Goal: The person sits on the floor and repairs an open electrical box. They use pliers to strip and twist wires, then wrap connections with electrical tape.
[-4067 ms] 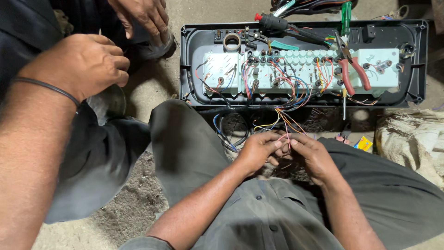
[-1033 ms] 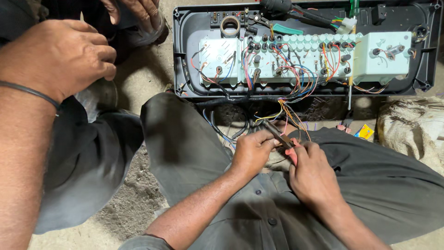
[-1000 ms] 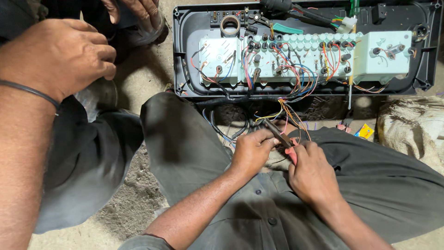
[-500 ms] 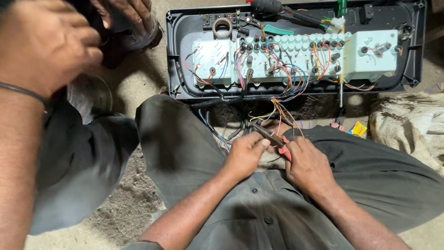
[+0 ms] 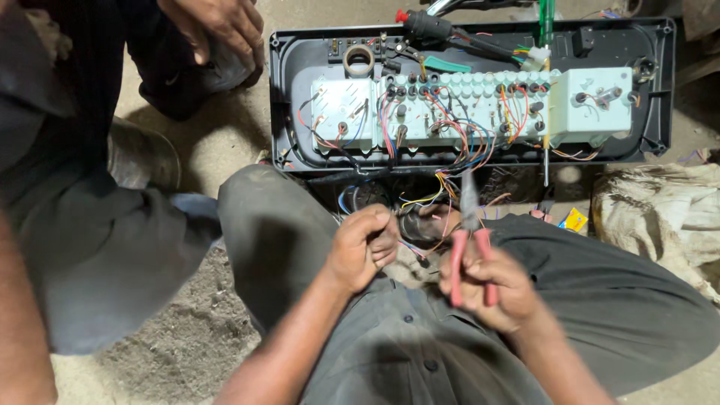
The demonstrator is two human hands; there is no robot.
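Note:
My right hand (image 5: pixel 491 285) grips red-handled pliers (image 5: pixel 470 232) upright, their jaws pointing toward the bundle of coloured wires (image 5: pixel 442 191) that spills from a black instrument panel (image 5: pixel 469 90). My left hand (image 5: pixel 364 244) is closed around thin wires just below that bundle, above my grey-trousered knee. The panel lies face down on the ground ahead, showing its pale housing, bulb holders and wiring.
Another person sits at the left in grey trousers, a hand (image 5: pixel 217 26) resting near the panel's left corner. A black-and-red tool (image 5: pixel 427 22) and a green screwdriver (image 5: pixel 547 19) lie on the panel. A cloth sack (image 5: pixel 660 217) is at the right, on sandy ground.
My right hand has lifted the pliers from a slant across the wires to upright. My left hand stays on the wires. The other person's forearm has left the upper left of view.

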